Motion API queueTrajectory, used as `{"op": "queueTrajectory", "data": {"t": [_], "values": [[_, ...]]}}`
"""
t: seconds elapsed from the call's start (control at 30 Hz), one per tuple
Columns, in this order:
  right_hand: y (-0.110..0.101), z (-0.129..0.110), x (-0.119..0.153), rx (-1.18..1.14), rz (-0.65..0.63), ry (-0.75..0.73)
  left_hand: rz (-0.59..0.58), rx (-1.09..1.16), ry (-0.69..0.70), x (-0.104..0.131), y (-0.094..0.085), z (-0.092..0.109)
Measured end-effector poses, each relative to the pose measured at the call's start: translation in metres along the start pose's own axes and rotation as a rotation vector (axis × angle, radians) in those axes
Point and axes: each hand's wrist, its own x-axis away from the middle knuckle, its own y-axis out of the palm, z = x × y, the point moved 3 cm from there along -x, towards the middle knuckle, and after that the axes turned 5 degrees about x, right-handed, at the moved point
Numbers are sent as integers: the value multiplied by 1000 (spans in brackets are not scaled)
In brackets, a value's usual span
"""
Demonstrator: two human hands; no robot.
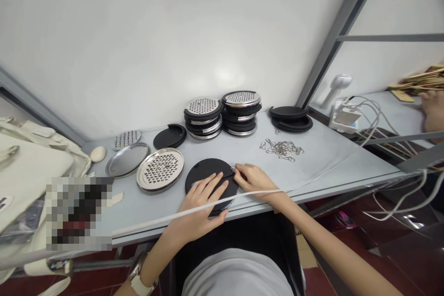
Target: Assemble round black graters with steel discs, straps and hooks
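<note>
A round black disc (208,165) lies at the table's front edge. My left hand (199,208) rests on it with the fingers spread, pressing on its lower half. At the disc's right edge my right hand (255,179) pinches a small metal clip (233,169) between thumb and forefinger. A pile of similar metal clips (282,148) is to the right. Left of the disc sits a round metal grater plate (160,169), partly over a plain metal plate (127,160). Behind stand two stacks of graters in black holders (203,106) (242,99).
Black holders (291,122) lie at the back right, another black holder (169,136) at the back left. A white cable (194,211) crosses in front of my hands. A white bag (34,152) is at the left; a person's hand (433,106) shows far right.
</note>
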Motion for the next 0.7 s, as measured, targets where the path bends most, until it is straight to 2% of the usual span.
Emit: {"op": "queueTrajectory", "data": {"t": [0.7], "values": [[0,1,0,-5,-4,3,26,2,10,0,0,1]]}}
